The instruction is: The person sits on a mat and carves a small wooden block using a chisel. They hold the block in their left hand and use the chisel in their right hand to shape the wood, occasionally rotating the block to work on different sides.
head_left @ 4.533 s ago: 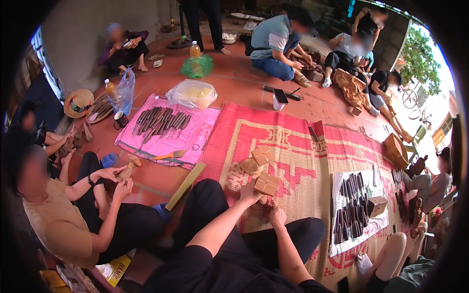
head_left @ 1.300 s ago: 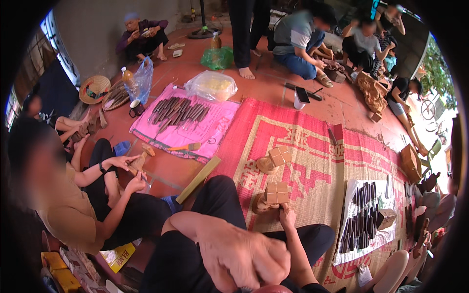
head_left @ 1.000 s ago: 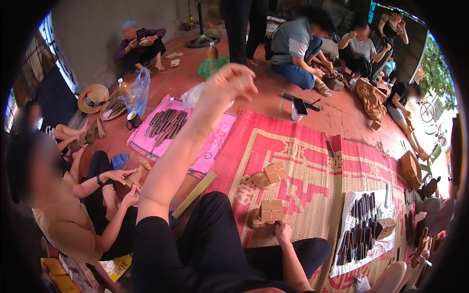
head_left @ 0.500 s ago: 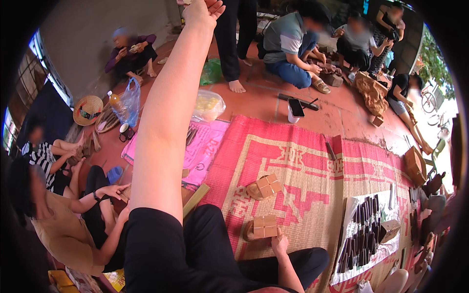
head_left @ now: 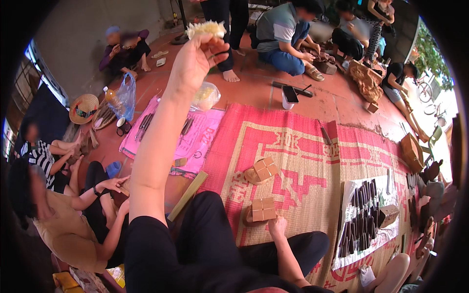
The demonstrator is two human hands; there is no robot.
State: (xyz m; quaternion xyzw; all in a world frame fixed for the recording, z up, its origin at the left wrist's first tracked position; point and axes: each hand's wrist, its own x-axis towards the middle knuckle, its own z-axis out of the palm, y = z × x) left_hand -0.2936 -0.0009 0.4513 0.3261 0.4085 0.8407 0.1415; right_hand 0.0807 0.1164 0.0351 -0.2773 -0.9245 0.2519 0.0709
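My left hand (head_left: 198,56) is raised in front of me at the top of the view, fingers closed on a pale yellow, ragged-edged piece (head_left: 207,30) that looks like food. My right hand (head_left: 277,225) rests low on the mat with curled fingers, at the lower right corner of a brown square block (head_left: 264,209) marked by thin light crossing lines. What those fingers grip, if anything, is hidden. Under the block's left side a rounded brown base shows. A similar square block (head_left: 266,169) sits just beyond it on the red and straw woven mat (head_left: 303,146).
To the right, several dark-handled tools (head_left: 359,215) lie in rows on a white sheet (head_left: 346,261), beside a wooden block (head_left: 388,215). A pink sheet (head_left: 195,139) and clear bag of yellow food (head_left: 206,97) lie ahead left. A person (head_left: 73,224) sits close at my left; others sit beyond.
My left hand has come down and nearer, bringing the pale yellow piece fully into view. My right hand stays at the block. The view has shifted slightly.
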